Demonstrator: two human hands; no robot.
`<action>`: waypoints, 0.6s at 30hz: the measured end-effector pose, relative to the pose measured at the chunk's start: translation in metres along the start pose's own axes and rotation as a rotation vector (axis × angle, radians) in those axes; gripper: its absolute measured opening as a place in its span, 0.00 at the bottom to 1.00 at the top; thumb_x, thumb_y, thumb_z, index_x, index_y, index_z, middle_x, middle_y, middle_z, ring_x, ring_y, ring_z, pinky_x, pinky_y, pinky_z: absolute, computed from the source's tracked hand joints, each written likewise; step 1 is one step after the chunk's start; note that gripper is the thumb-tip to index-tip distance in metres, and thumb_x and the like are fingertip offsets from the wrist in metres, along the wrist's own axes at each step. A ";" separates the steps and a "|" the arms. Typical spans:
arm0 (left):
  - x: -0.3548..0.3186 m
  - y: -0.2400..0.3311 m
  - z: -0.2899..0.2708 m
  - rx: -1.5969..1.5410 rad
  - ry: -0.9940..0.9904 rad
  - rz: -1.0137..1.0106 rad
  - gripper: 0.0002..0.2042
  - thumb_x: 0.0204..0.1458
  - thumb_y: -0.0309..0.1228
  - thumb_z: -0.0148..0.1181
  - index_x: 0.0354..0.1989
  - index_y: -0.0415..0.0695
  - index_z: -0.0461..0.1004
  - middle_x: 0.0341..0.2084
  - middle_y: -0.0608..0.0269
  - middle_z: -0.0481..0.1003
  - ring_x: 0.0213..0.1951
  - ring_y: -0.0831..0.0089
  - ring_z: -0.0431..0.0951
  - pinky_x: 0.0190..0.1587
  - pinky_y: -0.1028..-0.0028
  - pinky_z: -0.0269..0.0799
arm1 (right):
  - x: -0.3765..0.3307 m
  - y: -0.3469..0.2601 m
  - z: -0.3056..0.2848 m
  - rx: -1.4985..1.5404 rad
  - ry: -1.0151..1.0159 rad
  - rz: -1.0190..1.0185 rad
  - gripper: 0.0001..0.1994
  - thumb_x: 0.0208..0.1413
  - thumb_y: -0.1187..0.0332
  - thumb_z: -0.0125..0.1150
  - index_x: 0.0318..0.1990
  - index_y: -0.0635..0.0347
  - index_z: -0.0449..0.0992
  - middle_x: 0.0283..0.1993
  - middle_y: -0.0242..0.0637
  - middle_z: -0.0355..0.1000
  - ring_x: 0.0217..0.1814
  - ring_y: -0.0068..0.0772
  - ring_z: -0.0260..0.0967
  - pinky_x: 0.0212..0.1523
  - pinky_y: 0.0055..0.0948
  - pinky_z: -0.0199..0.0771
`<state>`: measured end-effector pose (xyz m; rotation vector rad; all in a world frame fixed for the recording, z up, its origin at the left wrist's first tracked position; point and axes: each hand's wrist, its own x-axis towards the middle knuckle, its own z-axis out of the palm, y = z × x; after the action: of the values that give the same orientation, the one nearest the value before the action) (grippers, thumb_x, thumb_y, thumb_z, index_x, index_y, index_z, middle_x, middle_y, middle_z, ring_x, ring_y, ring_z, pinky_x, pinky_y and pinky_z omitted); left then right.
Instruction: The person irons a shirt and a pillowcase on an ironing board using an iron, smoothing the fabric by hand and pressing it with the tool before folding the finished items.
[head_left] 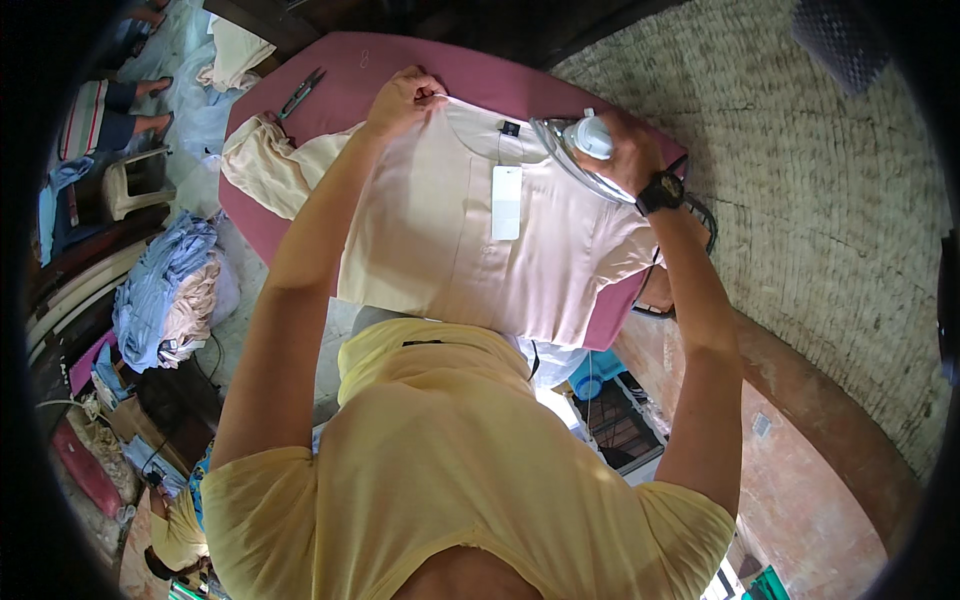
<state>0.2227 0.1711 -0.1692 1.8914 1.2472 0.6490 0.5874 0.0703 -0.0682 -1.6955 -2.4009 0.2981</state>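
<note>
A cream blouse [430,230] lies spread on a maroon-covered ironing board [335,75], its neckline toward the far edge. My left hand [408,98] pinches the fabric at the blouse's left shoulder, by the neck opening. In my right hand [625,155] is a clothes iron [572,165], its soleplate edge resting on the blouse near the right shoulder. The fingers wrap round its handle, partly hidden by the white knob on top. A white hang tag [506,203] lies on the blouse's front, below a small dark neck label [510,129].
Thread snips [301,93] lie on the board's far left part. Piled blue and pink clothes [165,290] stand left of the board, beyond them a beige plastic stool [137,185]. Another person [180,525] is at lower left. A rough wall [800,200] borders the right side.
</note>
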 end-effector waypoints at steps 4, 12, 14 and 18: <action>-0.001 0.002 0.007 -0.007 0.117 -0.028 0.08 0.45 0.33 0.70 0.31 0.46 0.80 0.27 0.66 0.72 0.31 0.72 0.75 0.35 0.73 0.71 | -0.011 0.003 -0.004 0.003 -0.011 -0.031 0.26 0.41 0.49 0.72 0.45 0.50 0.71 0.28 0.45 0.77 0.30 0.52 0.77 0.29 0.45 0.78; 0.001 -0.003 0.013 -0.026 0.178 -0.038 0.06 0.43 0.33 0.70 0.30 0.50 0.81 0.27 0.67 0.73 0.31 0.71 0.75 0.36 0.72 0.71 | -0.009 0.000 0.001 0.019 0.002 -0.014 0.29 0.40 0.46 0.70 0.48 0.46 0.69 0.27 0.43 0.77 0.31 0.51 0.77 0.30 0.48 0.78; 0.002 -0.001 0.013 -0.031 0.176 -0.014 0.06 0.44 0.33 0.70 0.31 0.51 0.81 0.28 0.67 0.73 0.31 0.71 0.75 0.36 0.72 0.71 | -0.006 0.003 0.004 0.010 0.015 -0.002 0.28 0.41 0.46 0.70 0.48 0.46 0.70 0.27 0.45 0.77 0.31 0.52 0.77 0.30 0.48 0.78; -0.001 0.008 0.010 0.045 0.170 -0.016 0.05 0.46 0.30 0.68 0.33 0.52 0.82 0.28 0.67 0.73 0.31 0.71 0.76 0.36 0.71 0.73 | 0.008 -0.001 0.007 0.024 0.043 -0.033 0.28 0.41 0.46 0.70 0.48 0.48 0.71 0.27 0.46 0.77 0.30 0.53 0.77 0.30 0.48 0.78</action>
<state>0.2339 0.1647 -0.1682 1.8931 1.3929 0.7931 0.5820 0.0772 -0.0745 -1.6339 -2.3821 0.2816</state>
